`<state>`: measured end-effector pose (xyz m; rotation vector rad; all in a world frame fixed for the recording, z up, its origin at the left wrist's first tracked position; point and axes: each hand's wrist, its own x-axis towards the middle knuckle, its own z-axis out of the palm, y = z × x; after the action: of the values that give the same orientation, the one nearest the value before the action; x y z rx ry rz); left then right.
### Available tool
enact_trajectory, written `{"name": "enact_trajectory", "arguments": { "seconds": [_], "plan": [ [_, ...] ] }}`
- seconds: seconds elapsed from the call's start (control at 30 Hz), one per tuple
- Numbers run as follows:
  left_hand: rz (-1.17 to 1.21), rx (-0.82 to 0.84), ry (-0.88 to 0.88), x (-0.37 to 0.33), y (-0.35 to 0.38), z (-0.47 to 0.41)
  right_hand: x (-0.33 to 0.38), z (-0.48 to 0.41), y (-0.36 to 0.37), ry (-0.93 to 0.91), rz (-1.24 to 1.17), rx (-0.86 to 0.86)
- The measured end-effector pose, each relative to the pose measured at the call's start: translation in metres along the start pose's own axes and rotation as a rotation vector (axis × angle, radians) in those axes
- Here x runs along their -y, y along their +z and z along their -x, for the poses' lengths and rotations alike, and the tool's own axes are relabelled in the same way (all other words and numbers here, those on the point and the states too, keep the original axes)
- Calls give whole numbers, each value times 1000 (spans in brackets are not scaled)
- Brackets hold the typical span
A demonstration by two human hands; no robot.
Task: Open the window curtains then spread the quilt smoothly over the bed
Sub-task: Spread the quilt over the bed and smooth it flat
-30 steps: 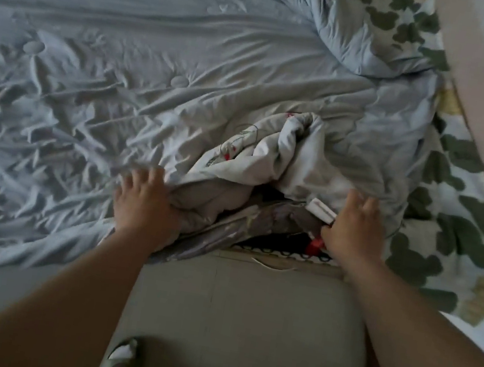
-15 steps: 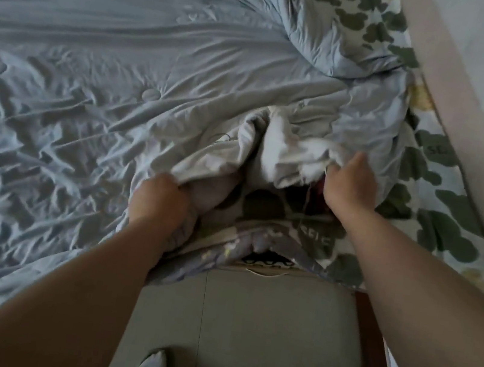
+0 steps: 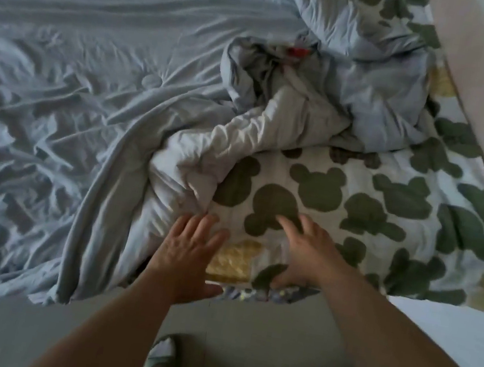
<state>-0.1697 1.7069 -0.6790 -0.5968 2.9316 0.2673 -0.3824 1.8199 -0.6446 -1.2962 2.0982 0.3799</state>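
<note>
A crumpled pale blue quilt (image 3: 97, 90) covers most of the bed, its near corner bunched and folded back toward the middle. That leaves a white sheet with green bear-head shapes (image 3: 357, 208) showing at the bed's near right corner. My left hand (image 3: 189, 248) lies flat with fingers spread at the edge of the bunched quilt. Just to its right, my right hand (image 3: 306, 250) rests on the patterned sheet, fingers straight and the thumb down at the bed's edge. Neither hand holds anything. No window curtains are in view.
A pale pink headboard or wall panel (image 3: 481, 104) runs along the bed's right side. Grey floor (image 3: 255, 353) lies below the bed edge, with my slippered feet (image 3: 162, 361) on it. A small red item (image 3: 296, 50) pokes out of the quilt's folds.
Both hands let go of the quilt's bunched corner, which was thrown back up the bed. The patterned sheet is now uncovered, and the hands rest flat on it near the edge.
</note>
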Motion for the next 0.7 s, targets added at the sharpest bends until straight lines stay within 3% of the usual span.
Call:
{"name": "enact_trajectory", "arguments": {
  "seconds": [0.1, 0.17, 0.27, 0.37, 0.53, 0.6, 0.7],
  "plan": [
    [-168, 182, -34, -19, 27, 15, -7, 9, 42, -54, 197, -46],
    [-228, 259, -94, -27, 36, 18, -11, 13, 63, -82, 286, -214],
    [-48, 172, -264, -47, 40, 11, -21, 14, 84, -97, 247, -476],
    [206, 265, -438, -59, 44, -2, -26, 15, 80, -29, 144, -283],
    [276, 448, -339, -70, 51, 12, -27, 23, 81, -49, 100, -41],
    [296, 339, -346, -65, 39, 17, -27, 30, 80, -39, -19, 17],
    [191, -197, -442, -38, 13, 12, -25, 30, 68, -7, -77, -19]
  ]
}}
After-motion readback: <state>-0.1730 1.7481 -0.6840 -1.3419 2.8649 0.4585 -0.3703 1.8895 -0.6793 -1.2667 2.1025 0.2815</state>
